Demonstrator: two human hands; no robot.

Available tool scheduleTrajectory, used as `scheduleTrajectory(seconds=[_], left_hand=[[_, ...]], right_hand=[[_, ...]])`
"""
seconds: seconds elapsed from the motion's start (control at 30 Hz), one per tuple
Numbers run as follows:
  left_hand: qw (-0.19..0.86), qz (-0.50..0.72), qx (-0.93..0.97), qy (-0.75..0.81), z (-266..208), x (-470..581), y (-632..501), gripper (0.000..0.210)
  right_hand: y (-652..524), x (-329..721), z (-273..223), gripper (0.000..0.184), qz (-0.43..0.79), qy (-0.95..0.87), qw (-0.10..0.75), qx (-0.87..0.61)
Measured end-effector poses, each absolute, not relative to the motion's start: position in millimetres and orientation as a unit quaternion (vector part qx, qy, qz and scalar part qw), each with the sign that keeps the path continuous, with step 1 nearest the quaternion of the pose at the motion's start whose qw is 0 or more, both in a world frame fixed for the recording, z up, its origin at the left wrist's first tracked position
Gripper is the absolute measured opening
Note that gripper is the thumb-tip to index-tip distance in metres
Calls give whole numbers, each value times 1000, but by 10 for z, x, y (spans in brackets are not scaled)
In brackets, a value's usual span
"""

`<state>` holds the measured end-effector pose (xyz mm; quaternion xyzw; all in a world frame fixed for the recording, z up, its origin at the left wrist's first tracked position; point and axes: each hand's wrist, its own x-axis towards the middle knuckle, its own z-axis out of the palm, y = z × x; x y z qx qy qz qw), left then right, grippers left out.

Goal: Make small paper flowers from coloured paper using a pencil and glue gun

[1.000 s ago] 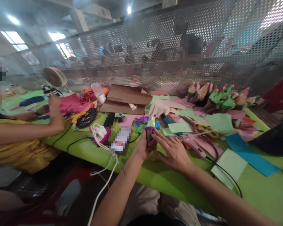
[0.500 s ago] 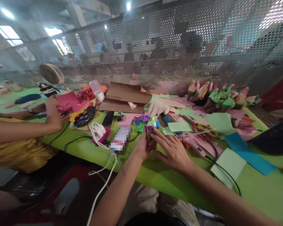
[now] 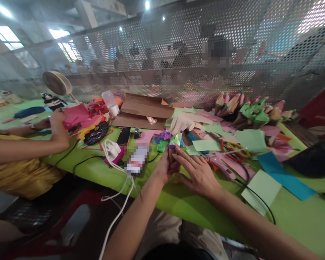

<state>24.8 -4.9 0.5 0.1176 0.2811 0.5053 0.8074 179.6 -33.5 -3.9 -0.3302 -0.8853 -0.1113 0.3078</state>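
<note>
My left hand (image 3: 165,167) is closed around a small paper flower (image 3: 176,139) with a pale green top, a purple band and a brown wrap, held upright over the table's front part. My right hand (image 3: 199,173) has its fingers stretched out, the fingertips resting against the flower's wrap near the band. Most of the wrap is hidden by my fingers. Just right of my right hand lies a pink glue gun (image 3: 224,169) with a small red light and a black cord. Purple and green crumpled pieces (image 3: 164,141) lie behind my left hand.
Finished-looking paper flowers (image 3: 257,112) stand at the back right. Brown paper (image 3: 144,112), green sheets (image 3: 251,140) and a blue strip (image 3: 288,177) are spread about. A phone (image 3: 137,160), power strip (image 3: 115,155) and white cables lie left. A co-worker's arm (image 3: 43,146) reaches in further left.
The view has shifted very slightly. Both my hands keep almost the same hold on the paper flower, with no clear movement.
</note>
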Motion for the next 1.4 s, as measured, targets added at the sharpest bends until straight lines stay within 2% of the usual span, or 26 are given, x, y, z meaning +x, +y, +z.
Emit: scheduleTrajectory(seconds=[0.23,0.77,1.03,1.4], left_hand=[[810,493,131,289,30,233,-55,55],[821,474,146,283,-41,204,-21,59],[782,514,156,316,24,263,-55,59],[746,535,147,369,98,285,-78,62]], right_hand=[[-331,1823,-67,51,-90,-888,300,-338],[-331,1808,-27,47,-108,-883,315,-331],[-310,1842,-47,52,-91,-877,326,-341],[-302,1842,-55,50,-103,-874,313,-356]])
